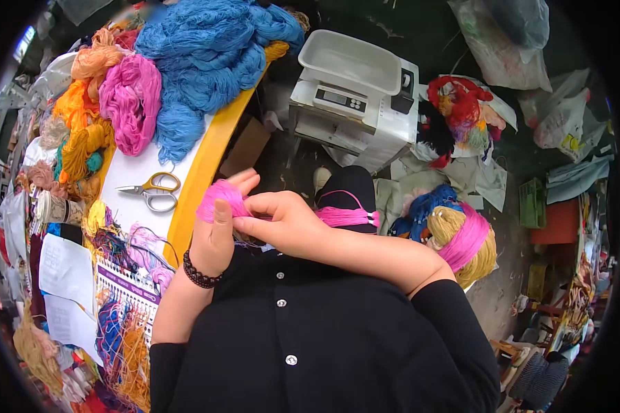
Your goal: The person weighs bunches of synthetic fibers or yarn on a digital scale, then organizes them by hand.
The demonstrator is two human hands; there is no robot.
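Note:
Pink thread [224, 200] is looped in a bundle around my left hand [213, 237], whose thumb stands up and whose fingers stretch out beyond the loops. My right hand [282, 219] pinches at the near side of the same bundle with thumb and forefinger. A pink tassel-like hank [348, 217] with a white tie at its end lies on my dark-clothed leg, right of my hands. Scissors [155, 191] with yellow and grey handles rest on the yellow-edged table [186, 213], left of my hands.
Blue yarn [203, 48], a pink skein [131, 103] and orange yarn [79, 103] pile up on the table. A scale [351, 62] stands on a white cabinet [393, 131] ahead. Tan yarn with a pink band [468, 237] sits at right. Papers [65, 275] lie at left.

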